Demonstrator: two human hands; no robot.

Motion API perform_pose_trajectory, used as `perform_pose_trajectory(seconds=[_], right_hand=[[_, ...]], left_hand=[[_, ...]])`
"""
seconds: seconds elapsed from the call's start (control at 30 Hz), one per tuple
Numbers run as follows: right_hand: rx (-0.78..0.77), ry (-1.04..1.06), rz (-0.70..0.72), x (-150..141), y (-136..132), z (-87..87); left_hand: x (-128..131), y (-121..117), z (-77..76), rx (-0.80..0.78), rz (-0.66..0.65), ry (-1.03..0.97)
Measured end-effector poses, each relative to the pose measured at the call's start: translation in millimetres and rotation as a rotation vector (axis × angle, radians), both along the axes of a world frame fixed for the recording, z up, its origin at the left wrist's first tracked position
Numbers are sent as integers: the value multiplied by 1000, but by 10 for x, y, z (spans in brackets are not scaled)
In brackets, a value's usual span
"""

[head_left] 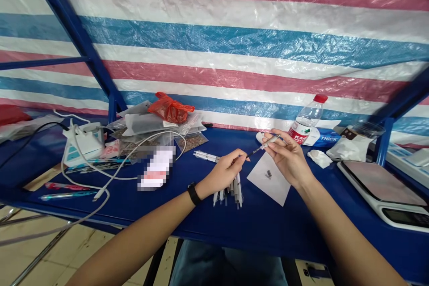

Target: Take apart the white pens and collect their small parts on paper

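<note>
My left hand [227, 170] is closed around a bunch of white pen barrels [231, 191] that point down toward the blue table [187, 205]. Its thumb and forefinger pinch the near end of a thin pen refill [255, 151]. My right hand [286, 154] grips a white pen barrel [274, 139] at the refill's far end, above a white sheet of paper [269, 178]. A small dark part [268, 174] lies on that sheet. Two more white pens [206, 156] lie on the table left of my hands. A black band is on my left wrist.
A water bottle [306, 121] with a red cap stands behind my right hand. A white scale [385, 192] sits at the right. A power strip [82, 145], white cables, plastic bags and an orange bag [170, 108] crowd the back left. Pens [67, 195] lie near the front left edge.
</note>
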State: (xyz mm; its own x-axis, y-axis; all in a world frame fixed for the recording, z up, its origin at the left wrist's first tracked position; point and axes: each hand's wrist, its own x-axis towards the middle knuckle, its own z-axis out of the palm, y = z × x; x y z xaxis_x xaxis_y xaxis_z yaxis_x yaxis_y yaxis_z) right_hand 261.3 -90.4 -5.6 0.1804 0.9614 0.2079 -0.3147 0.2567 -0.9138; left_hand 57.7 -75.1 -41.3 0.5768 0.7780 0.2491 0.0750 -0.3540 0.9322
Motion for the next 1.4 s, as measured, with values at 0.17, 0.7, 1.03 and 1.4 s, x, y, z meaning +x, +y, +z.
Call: perform_pose_trajectory(seconds=[0.17,0.7,1.03,1.4], right_hand=[[-60,62,-68,-2,33,-28],[-58,-166,-20,-173,-22,-50],[-101,-215,-3,-193,-21,-120],[-63,-616,-273,160,34,36]], left_hand=[[-1,-7,10,-1,14,14],[3,14,-26,7,77,65],[-25,11,-11,24,76,59],[-30,14,6,48,112,91]])
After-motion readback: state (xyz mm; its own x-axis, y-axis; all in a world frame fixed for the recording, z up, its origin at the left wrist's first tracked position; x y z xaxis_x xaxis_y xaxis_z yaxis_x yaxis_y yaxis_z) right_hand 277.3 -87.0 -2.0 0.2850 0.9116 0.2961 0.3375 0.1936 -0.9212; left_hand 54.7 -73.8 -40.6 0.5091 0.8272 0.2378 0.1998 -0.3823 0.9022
